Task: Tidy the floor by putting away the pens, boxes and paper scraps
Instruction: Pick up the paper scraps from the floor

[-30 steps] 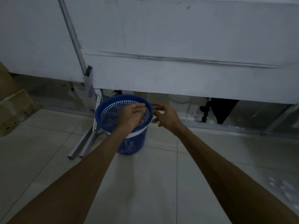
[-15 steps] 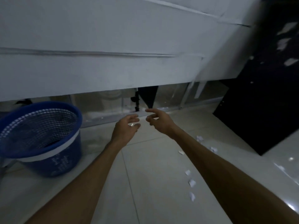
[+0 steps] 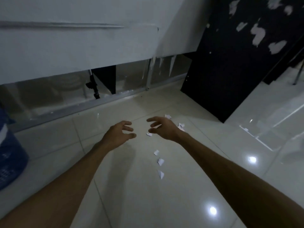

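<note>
Several small white paper scraps lie on the pale tiled floor: one (image 3: 149, 134) just under my right hand's fingers, a row of three (image 3: 160, 161) nearer to me, and more (image 3: 181, 126) behind my right wrist. My left hand (image 3: 118, 135) hovers above the floor with loosely spread fingers and holds nothing. My right hand (image 3: 162, 128) is beside it, fingers spread and slightly bent, also empty. The blue mesh basket (image 3: 9, 155) stands at the far left edge, mostly cut off.
A white panel (image 3: 82, 43) hangs above a low gap with a metal floor rail (image 3: 92, 104). A black board (image 3: 230, 63) with white patches leans at the right. A black stand (image 3: 94, 89) sits in the gap.
The view has swung right, away from the basket. Both hands have left the basket's rim and now reach out over the floor by the paper scraps, fingers more spread.
</note>
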